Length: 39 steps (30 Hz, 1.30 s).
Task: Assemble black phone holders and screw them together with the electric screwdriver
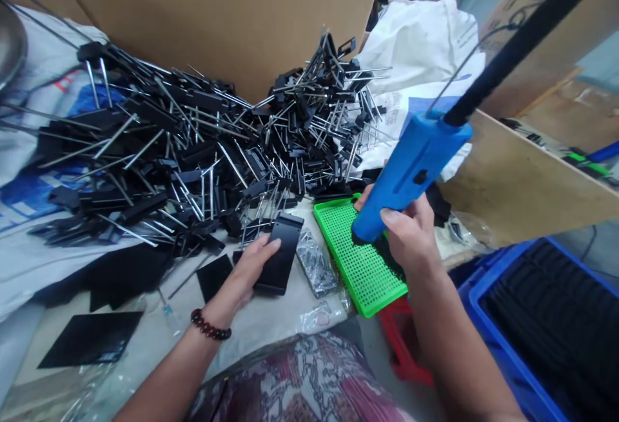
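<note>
My left hand [251,268] holds a flat black rectangular plate [279,256], its fingers lying across the plate's face. My right hand [411,235] grips a thick blue handheld tool [411,174], which has a long black pole or cable [527,38] running up and to the right. The tool's lower end sits over a green perforated tray [360,256], hiding part of it. Just beyond both hands lies a large heap of black parts with metal pins [203,145].
A bag of small dark parts [315,262] lies between my hands. Black flat sheets [91,339] rest at lower left. A blue crate [527,325] of black items stands at lower right, with a red stool [403,345] beside it. Cardboard [193,9] and a white sack [416,55] border the heap.
</note>
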Motion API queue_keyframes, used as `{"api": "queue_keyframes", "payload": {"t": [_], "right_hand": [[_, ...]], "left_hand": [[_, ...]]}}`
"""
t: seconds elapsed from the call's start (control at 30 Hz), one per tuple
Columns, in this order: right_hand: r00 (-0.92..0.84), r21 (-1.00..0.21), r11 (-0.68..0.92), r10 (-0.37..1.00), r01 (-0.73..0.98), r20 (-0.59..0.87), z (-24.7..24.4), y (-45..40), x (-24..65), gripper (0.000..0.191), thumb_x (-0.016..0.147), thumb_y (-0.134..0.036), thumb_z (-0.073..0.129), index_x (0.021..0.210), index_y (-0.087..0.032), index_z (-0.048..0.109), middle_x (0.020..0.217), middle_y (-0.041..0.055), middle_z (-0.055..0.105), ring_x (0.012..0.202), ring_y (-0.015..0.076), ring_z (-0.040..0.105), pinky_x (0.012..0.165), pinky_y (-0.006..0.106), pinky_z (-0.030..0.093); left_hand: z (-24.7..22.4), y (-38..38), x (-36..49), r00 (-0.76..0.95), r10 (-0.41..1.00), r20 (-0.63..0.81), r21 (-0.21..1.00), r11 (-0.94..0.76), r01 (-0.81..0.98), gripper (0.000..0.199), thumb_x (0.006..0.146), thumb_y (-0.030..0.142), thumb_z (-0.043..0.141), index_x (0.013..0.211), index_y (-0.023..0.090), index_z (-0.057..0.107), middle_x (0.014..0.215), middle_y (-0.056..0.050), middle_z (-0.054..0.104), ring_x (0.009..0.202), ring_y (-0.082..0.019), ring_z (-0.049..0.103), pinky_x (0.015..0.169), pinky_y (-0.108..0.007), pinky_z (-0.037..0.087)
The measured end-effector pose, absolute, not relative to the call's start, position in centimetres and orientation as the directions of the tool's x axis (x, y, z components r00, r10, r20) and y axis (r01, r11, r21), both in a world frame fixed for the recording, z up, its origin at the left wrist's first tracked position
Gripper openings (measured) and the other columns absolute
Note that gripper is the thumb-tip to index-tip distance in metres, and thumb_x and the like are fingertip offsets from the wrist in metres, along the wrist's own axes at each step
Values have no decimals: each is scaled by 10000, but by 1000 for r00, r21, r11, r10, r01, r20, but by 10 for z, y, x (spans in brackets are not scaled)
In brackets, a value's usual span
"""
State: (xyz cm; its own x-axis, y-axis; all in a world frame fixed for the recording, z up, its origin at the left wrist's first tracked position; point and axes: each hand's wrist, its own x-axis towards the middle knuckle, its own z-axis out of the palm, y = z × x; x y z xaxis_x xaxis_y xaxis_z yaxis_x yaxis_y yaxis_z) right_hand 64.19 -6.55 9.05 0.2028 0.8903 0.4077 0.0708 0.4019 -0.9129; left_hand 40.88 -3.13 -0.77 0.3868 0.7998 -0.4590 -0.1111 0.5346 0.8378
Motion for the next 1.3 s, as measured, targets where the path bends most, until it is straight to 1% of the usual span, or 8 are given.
{"api": "queue_keyframes", "payload": {"t": [0.13,0.23,0.33,0.47,0.63,0.93,1.13,1.3], "right_hand": [[322,-943,314,887,106,331,81,-78,652,339,703,-409,744,943,-226,591,750,-1,637,656,183,607,596,342,503],[352,-962,270,897,42,267,68,-87,655,405,686,-422,769,983,-202,605,727,-7,636,597,171,610,559,320,491],[364,-966,259,898,20,248,56,-98,655,449,689,-441,769,1018,-186,602,701,-8,642,565,167,615,531,305,487],[402,-961,277,878,19,261,45,-108,653,496,685,-466,764,1048,-194,562,655,-18,640,518,161,593,490,292,468],[433,-959,283,865,2,256,34,-112,650,494,678,-477,759,1030,-206,543,653,-24,625,534,168,591,515,311,477],[457,-953,301,844,28,280,22,-115,653,495,704,-468,739,1057,-217,501,676,-27,615,553,168,587,536,323,475],[460,-931,363,823,25,333,22,-115,651,442,732,-406,738,1056,-221,500,679,-32,629,556,163,586,534,312,459],[461,-935,353,824,36,329,21,-116,649,415,734,-425,726,1025,-221,512,666,-36,619,549,163,579,529,314,458]], "left_hand": [[-12,-45,418,488,706,-514,810,586,5,542,685,499,738,1092,151,653,940,-87,737,848,-238,669,727,-298,493],[-21,-56,423,494,644,-585,784,605,139,530,675,505,739,1062,150,671,848,-69,728,790,-235,659,677,-292,482],[-27,-57,426,519,617,-592,784,591,192,492,681,488,731,1036,152,682,818,-57,721,773,-235,645,655,-283,466],[-28,-53,428,560,606,-565,804,556,211,401,701,452,706,961,148,691,792,-43,713,741,-216,625,632,-264,446],[-23,-54,428,577,594,-560,807,550,216,330,744,432,654,924,158,683,827,-33,709,740,-196,614,654,-259,453],[-28,-51,423,551,579,-601,779,580,239,338,716,400,703,968,175,699,909,-41,727,839,-216,640,729,-269,482],[-26,-49,423,597,534,-599,771,586,249,303,728,407,693,920,174,711,854,-35,729,786,-200,638,707,-265,488],[-30,-48,421,590,550,-591,781,573,248,320,727,433,703,904,167,710,865,-44,726,753,-195,634,680,-260,483]]}}
